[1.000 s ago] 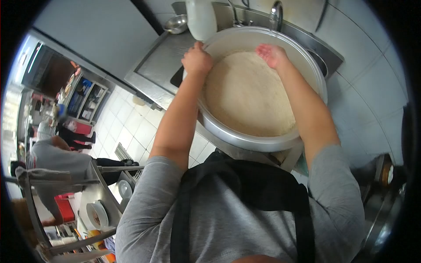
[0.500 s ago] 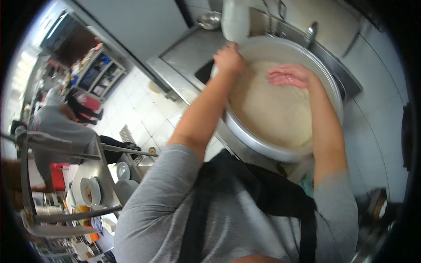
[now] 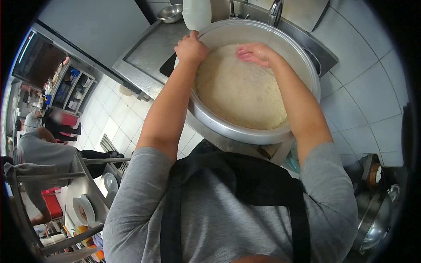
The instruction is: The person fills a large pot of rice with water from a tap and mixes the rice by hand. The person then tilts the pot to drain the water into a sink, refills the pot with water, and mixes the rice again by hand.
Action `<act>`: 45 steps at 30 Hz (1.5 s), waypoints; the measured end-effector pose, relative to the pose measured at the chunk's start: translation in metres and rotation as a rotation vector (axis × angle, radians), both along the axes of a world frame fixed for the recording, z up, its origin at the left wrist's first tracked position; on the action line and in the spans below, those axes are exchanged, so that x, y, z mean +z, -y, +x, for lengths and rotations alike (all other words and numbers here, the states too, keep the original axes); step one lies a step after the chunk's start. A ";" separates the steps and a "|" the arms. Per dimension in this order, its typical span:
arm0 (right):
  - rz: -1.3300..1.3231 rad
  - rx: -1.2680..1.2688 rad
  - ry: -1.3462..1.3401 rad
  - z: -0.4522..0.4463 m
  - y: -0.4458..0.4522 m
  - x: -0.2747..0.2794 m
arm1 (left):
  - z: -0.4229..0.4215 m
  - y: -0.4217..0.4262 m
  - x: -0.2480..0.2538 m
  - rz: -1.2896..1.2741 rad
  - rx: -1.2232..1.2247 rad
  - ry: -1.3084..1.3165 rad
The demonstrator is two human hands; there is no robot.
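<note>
The pot (image 3: 239,135), a wide metal one, stands at the upper middle of the frame beside the sink (image 3: 331,61), pale grain (image 3: 239,96) spread across its inside. Half a second ago the right hand (image 3: 254,53) was stretched flat over that grain, fingers straight; now it is nearer the far side, below the tap (image 3: 275,13), its fingers loosely bent and gripping nothing I can make out. Whether the fingertips touch the grain or hang just above it, I can't tell from here. The left hand (image 3: 191,47) hasn't let go: its fingers are closed over the rim at the pot's upper left. The wearer's head has swung, so the pot shows farther left, yet it keeps its place against the jug (image 3: 197,15) and the bowl (image 3: 170,13) at the top of the frame. To my eye, that curling of the fingers means the work is mid-way, one hand steadying the pot, the other busy over the grain.
</note>
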State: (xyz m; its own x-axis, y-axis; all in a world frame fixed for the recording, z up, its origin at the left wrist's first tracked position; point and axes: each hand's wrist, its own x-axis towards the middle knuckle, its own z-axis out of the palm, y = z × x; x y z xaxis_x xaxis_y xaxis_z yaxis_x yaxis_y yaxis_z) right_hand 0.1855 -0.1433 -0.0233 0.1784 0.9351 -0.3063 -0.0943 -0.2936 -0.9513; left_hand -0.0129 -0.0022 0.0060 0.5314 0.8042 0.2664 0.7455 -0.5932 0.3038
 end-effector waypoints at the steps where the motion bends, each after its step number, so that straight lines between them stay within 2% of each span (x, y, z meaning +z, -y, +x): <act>1: -0.002 -0.215 0.060 0.010 -0.001 -0.004 | 0.000 -0.001 0.000 -0.004 0.000 0.006; 2: -0.004 -0.431 0.121 0.019 -0.002 -0.008 | 0.000 -0.002 -0.001 -0.010 0.000 0.012; 5: 0.149 -0.076 -0.160 0.013 0.009 0.006 | 0.000 0.001 0.001 -0.003 0.009 -0.012; 8: 0.182 -0.032 -0.228 0.019 0.022 0.023 | -0.002 -0.009 0.007 -0.047 -0.053 -0.058; 10: 0.144 -0.482 0.001 0.056 0.026 0.005 | -0.010 -0.039 0.007 -0.083 -0.157 -0.033; 12: -0.155 -0.764 0.292 0.096 0.029 -0.027 | -0.011 -0.069 0.006 -0.335 -0.182 -0.010; 13: -0.324 -0.641 0.682 0.101 0.035 -0.031 | -0.009 -0.077 0.006 -0.461 -0.194 -0.002; 14: -0.409 -0.587 0.901 0.104 0.038 -0.035 | -0.007 -0.081 0.000 -0.552 -0.207 0.056; 15: -0.502 -0.538 1.120 0.104 0.041 -0.036 | -0.005 -0.083 -0.005 -0.505 -0.244 0.057; 17: -0.521 -0.637 1.231 0.089 0.044 -0.033 | -0.001 -0.088 -0.012 -0.410 -0.316 0.057; 20: -0.579 -0.468 1.279 0.090 0.027 -0.033 | -0.011 -0.076 -0.005 -0.512 -0.325 0.141; 23: -0.396 -0.457 1.481 0.127 -0.021 -0.094 | -0.015 -0.080 -0.005 -0.505 -0.375 0.182; 24: -0.279 -0.386 1.429 0.142 -0.053 -0.122 | -0.016 -0.081 -0.004 -0.512 -0.380 0.185; 25: -0.220 -0.334 1.353 0.130 -0.075 -0.121 | -0.017 -0.080 -0.005 -0.525 -0.385 0.184; 26: -0.166 -0.282 1.272 0.118 -0.097 -0.120 | -0.019 -0.075 0.001 -0.581 -0.371 0.191; 27: -0.163 -0.252 1.175 0.076 -0.117 -0.095 | -0.019 -0.077 -0.002 -0.580 -0.378 0.207; 29: -0.077 -0.092 1.193 0.028 -0.148 -0.090 | -0.019 -0.081 -0.008 -0.581 -0.391 0.236; 31: 0.122 -0.013 0.949 -0.029 -0.141 -0.079 | -0.020 -0.077 -0.002 -0.522 -0.377 0.204; 33: -0.035 0.353 0.998 -0.081 -0.129 -0.050 | -0.019 -0.078 -0.004 -0.463 -0.388 0.201; 35: -0.051 0.649 1.133 -0.121 -0.104 -0.046 | -0.017 -0.082 -0.010 -0.409 -0.419 0.214; 37: -0.102 0.905 1.208 -0.147 -0.066 -0.028 | -0.019 -0.077 -0.006 -0.504 -0.389 0.220; 39: 0.329 0.907 1.080 -0.139 -0.024 -0.040 | -0.020 -0.078 -0.007 -0.567 -0.364 0.217; 41: 0.188 0.996 1.031 -0.128 0.005 -0.013 | -0.020 -0.081 -0.016 -0.610 -0.383 0.305; 43: 0.085 1.232 1.306 -0.098 0.012 -0.011 | -0.022 -0.080 -0.019 -0.654 -0.385 0.368; 45: 0.203 0.905 1.340 -0.050 0.029 -0.026 | -0.022 -0.083 -0.030 -0.747 -0.402 0.412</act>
